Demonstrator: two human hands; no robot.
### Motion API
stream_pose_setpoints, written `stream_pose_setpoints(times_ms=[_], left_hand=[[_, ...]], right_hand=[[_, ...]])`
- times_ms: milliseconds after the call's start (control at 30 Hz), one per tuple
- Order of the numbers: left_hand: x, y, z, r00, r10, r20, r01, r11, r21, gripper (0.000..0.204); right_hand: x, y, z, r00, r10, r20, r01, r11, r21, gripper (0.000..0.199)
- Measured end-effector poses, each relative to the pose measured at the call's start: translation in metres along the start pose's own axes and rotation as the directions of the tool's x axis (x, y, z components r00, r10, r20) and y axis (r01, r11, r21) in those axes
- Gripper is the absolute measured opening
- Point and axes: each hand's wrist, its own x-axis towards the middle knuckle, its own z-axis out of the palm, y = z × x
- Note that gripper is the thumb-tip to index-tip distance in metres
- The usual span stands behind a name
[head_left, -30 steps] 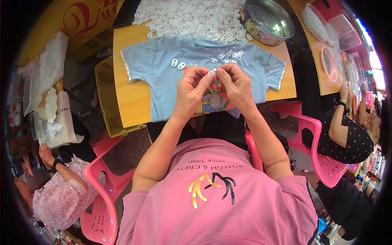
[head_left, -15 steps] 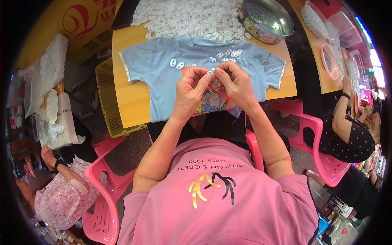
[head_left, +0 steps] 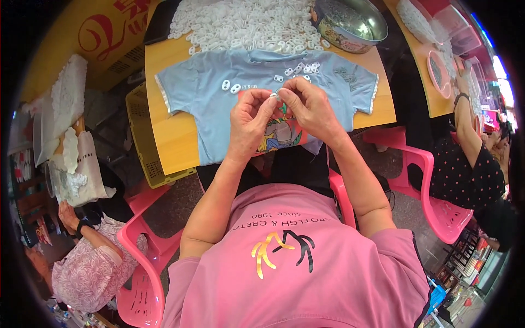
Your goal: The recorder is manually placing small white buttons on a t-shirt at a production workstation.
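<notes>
Over a light-blue T-shirt (head_left: 219, 117) spread on the table, my two hands meet. My left hand (head_left: 247, 124) pinches a small white plastic piece (head_left: 274, 95) between thumb and forefinger. Close against it, my right hand (head_left: 316, 113) is also in a pinch; whatever it holds is too small to make out. Two white two-holed plastic pieces (head_left: 231, 86) lie on the shirt beyond my left hand. Several more white pieces (head_left: 302, 69) sit beyond my right hand, and a patch of tiny grey metal bits (head_left: 345, 76) rests near the right sleeve.
A large heap of white plastic pieces (head_left: 246, 24) covers the far part of the wooden table (head_left: 174, 143). At its right stands a round metal tin (head_left: 355, 27). A yellow crate (head_left: 146, 143) is left of the table. People sit on both sides near pink chairs (head_left: 143, 257).
The view has shifted slightly. My right fingertips have shifted a little at the white piece, which remains in my left fingers. The pieces lying on the shirt look unchanged.
</notes>
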Motion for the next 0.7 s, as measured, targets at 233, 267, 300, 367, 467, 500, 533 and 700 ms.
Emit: stream_pose_setpoints(times_ms=[233, 267, 300, 367, 467, 500, 533, 700], left_hand=[[-0.0006, 0.0015, 0.0008, 1.0, 0.003, -0.002, -0.003, 1.0, 0.001, 0.015], [-0.0006, 0.0014, 0.0008, 1.0, -0.001, -0.009, 0.001, 1.0, 0.005, 0.015], [-0.0005, 0.001, 0.0006, 1.0, -0.001, -0.006, 0.001, 1.0, 0.006, 0.015], [-0.0007, 0.0001, 0.0004, 1.0, 0.01, -0.002, -0.01, 1.0, -0.003, 0.015], [-0.0005, 0.0014, 0.0008, 1.0, 0.016, 0.003, -0.016, 1.0, 0.002, 0.015], [-0.0007, 0.0017, 0.0011, 1.0, 0.016, 0.006, -0.016, 1.0, 0.003, 0.015], [-0.0011, 0.0019, 0.0013, 1.0, 0.019, 0.005, -0.019, 1.0, 0.011, 0.015], [-0.0011, 0.0027, 0.002, 1.0, 0.024, 0.01, -0.025, 0.999, 0.03, 0.015]], right_hand=[[-0.0007, 0.001, 0.0015, 0.999, 0.039, -0.009, -0.038, 0.994, 0.098, 0.017], [-0.0009, 0.001, 0.0014, 0.999, 0.041, -0.003, -0.041, 0.994, 0.105, 0.017], [-0.001, 0.0008, 0.0014, 0.999, 0.043, 0.003, -0.043, 0.993, 0.113, 0.017], [-0.0011, -0.0003, 0.0015, 0.999, 0.033, -0.004, -0.033, 0.995, 0.099, 0.017], [-0.0003, 0.0006, 0.0032, 0.999, 0.027, -0.021, -0.025, 0.995, 0.099, 0.017], [-0.0001, 0.0011, 0.0037, 0.999, 0.031, -0.029, -0.028, 0.993, 0.113, 0.017], [-0.0001, 0.0002, 0.0039, 0.999, 0.031, -0.032, -0.027, 0.993, 0.113, 0.017], [-0.0004, 0.0, -0.0003, 0.998, 0.051, 0.029, -0.054, 0.988, 0.142, 0.017]])
